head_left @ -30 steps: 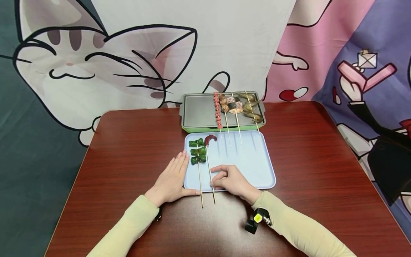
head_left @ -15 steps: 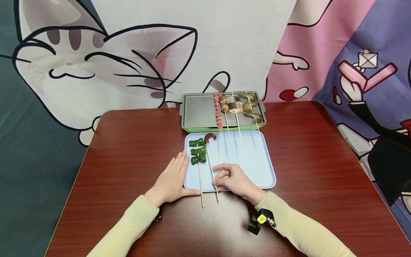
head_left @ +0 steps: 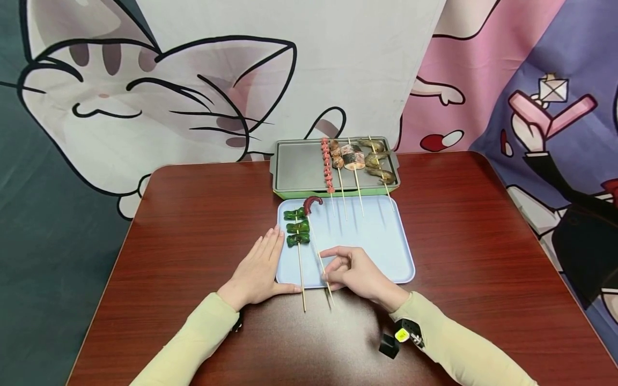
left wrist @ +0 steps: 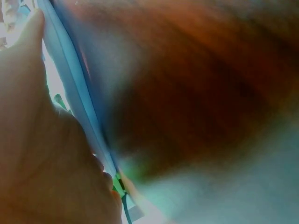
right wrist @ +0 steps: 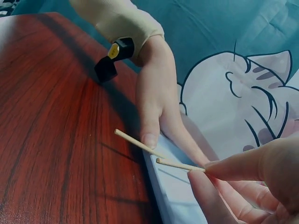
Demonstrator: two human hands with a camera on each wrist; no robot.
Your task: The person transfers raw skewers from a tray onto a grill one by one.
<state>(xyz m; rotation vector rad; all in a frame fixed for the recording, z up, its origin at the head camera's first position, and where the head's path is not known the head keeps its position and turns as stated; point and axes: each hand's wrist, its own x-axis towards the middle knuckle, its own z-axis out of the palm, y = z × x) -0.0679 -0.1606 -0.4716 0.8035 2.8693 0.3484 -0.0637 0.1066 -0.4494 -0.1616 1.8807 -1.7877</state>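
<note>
left hand (left wrist: 42, 140) flat, touching blue tray (left wrist: 70, 88) edge | red-brown table (left wrist: 187, 84) blurred

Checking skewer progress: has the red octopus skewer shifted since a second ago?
Yes. The octopus skewer, pinched by the right hand, has moved toward the green grill tray, beside the pepper skewer.

Staged food-prep set, cartoon cat backdrop (head_left: 159, 91), wooden table (head_left: 193, 225), green grill pan (head_left: 299, 169), skewers tray (head_left: 381, 241)
</note>
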